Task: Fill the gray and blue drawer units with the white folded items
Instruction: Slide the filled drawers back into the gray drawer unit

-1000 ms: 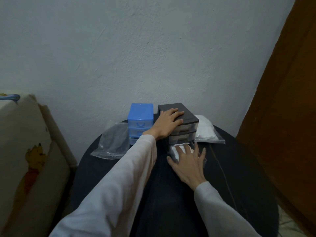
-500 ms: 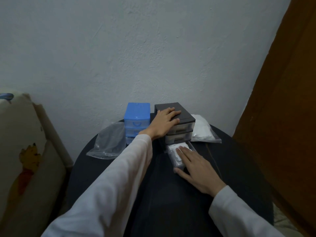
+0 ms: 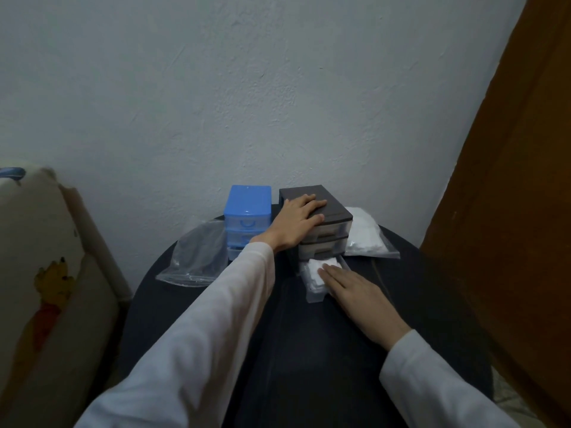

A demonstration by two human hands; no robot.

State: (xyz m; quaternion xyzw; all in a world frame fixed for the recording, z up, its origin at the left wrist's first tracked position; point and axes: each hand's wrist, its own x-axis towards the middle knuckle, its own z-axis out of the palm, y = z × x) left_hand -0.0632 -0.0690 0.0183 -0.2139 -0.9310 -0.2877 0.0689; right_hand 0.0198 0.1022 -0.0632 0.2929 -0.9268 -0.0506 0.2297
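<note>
Fingers [image 3: 332, 271] flat, pressing white items [image 3: 315, 273] into the pulled-out gray drawer [image 3: 315, 296].
My left hand [image 3: 295, 222] lies flat, I'd guess steadying the unit [image 3: 321, 223].

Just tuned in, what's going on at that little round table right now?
A person is loading the gray plastic drawer unit. The left hand rests flat on its top, steadying it. The right hand lies with straight fingers on the white folded items in the pulled-out clear bottom drawer. The blue plastic drawer unit stands alongside, untouched, and a clear bag of white items lies to the right.
</note>
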